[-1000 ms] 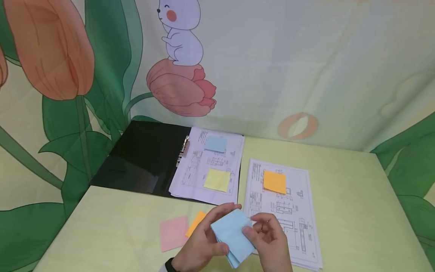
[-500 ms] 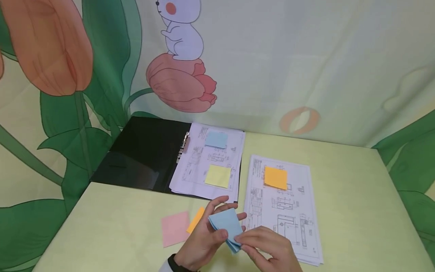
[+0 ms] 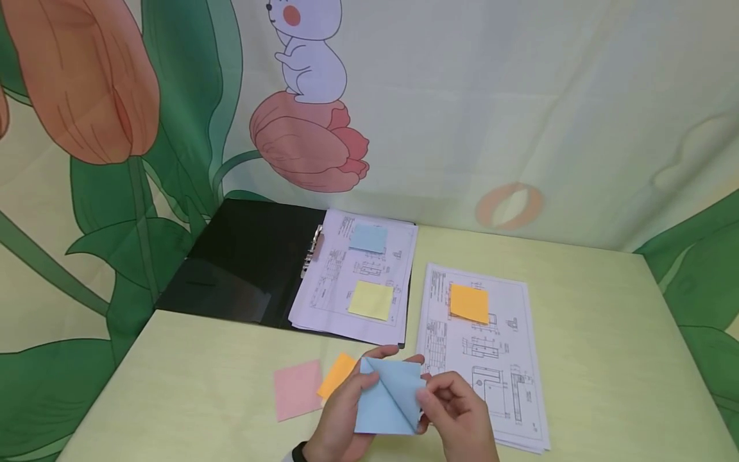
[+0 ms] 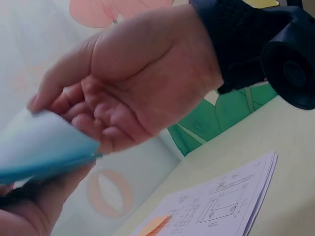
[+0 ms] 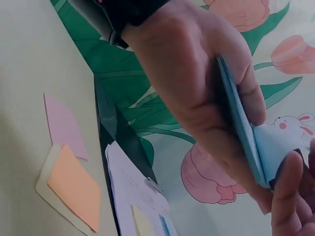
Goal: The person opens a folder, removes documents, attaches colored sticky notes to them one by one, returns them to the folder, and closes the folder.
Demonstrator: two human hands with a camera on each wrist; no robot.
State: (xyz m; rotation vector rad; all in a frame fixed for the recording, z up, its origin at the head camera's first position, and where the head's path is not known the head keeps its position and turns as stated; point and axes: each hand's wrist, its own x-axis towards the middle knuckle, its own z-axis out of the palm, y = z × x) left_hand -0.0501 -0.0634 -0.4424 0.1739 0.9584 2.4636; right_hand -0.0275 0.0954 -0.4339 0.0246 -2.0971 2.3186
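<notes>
A pad of light blue sticky notes [image 3: 378, 410] is held low above the table's front. My left hand [image 3: 339, 414] grips it from the left, the thumb lying over its upper-left part. At the right edge, my right hand [image 3: 466, 414] pinches the top sheet, which curls up along a diagonal. Several layers show along the pad's edge [image 5: 240, 125] in the right wrist view. In the left wrist view the right hand [image 4: 133, 78] has its thumb on the blue sheet [image 4: 44, 142] and its other fingers curled in.
A pink note [image 3: 297, 390] and an orange note [image 3: 337, 377] lie left of the hands. Behind, an open black folder [image 3: 242, 263] holds drawings [image 3: 329, 308] with blue and yellow notes. A stack of drawings [image 3: 508, 359] with an orange note [image 3: 469, 304] lies right.
The blue pad has turned to face the head camera, and its top sheet is now lifted diagonally. My right hand moved from the pad's lower corner up to its right edge.
</notes>
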